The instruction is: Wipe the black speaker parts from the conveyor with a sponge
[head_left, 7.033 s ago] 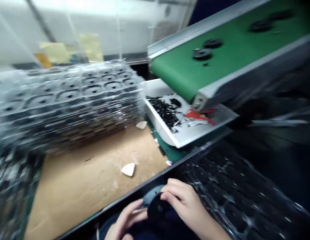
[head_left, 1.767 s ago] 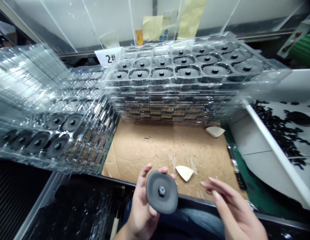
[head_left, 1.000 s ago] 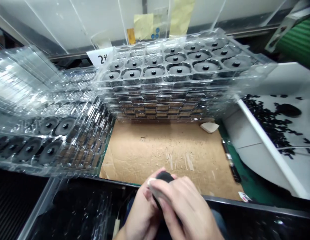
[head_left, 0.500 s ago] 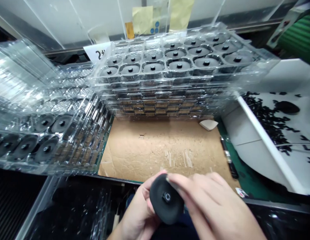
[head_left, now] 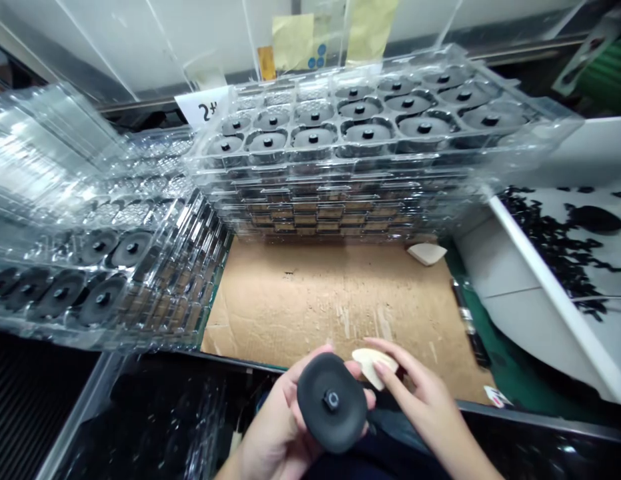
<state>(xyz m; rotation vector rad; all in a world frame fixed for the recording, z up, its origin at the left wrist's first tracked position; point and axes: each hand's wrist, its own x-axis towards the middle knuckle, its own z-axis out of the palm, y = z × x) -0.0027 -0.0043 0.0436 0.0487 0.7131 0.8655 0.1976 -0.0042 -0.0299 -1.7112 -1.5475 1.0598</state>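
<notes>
My left hand (head_left: 285, 417) is closed around a black rounded disc-like part (head_left: 320, 430), whose dished face with a small central post is turned toward me. Close beside it on the right, my right hand (head_left: 415, 393) pinches a cream wedge-shaped sponge (head_left: 371, 363) between thumb and fingers. The sponge is near the disc's upper right edge; whether they touch I cannot tell. Both hands are at the near edge of a cardboard sheet (head_left: 315, 287).
Stacked clear trays (head_left: 335, 193) with black discs stand at the back, more trays (head_left: 155, 267) at left. A white bin (head_left: 535, 267) with small black pieces is on the right. A second off-white wedge (head_left: 427, 253) and a black pen (head_left: 471, 327) lie by the cardboard's right side.
My right hand has drawn back from the disc's edge to the right, and the sponge in its fingers now shows. The disc faces me more squarely in my left hand. The view has shifted slightly.
</notes>
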